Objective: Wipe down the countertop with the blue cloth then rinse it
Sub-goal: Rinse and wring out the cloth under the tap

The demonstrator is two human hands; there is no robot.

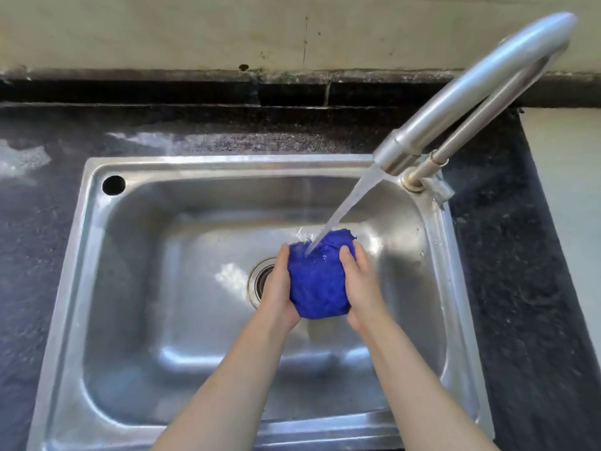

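Observation:
The blue cloth [317, 281] is bunched into a wet ball over the middle of the steel sink [97, 255]. My left hand [278, 288] grips its left side and my right hand [359, 284] grips its right side, thumbs on top. A stream of water [348, 209] runs from the steel faucet [455, 102] and lands on the top of the cloth. The dark speckled countertop [35, 255] surrounds the sink and shines wet at the back left.
The sink drain [261, 278] sits just left of my left hand, partly hidden by it. A round hole [113, 185] is in the sink's back left corner. The faucet base [414, 183] stands at the back right corner. A stained wall [195, 30] rises behind the counter.

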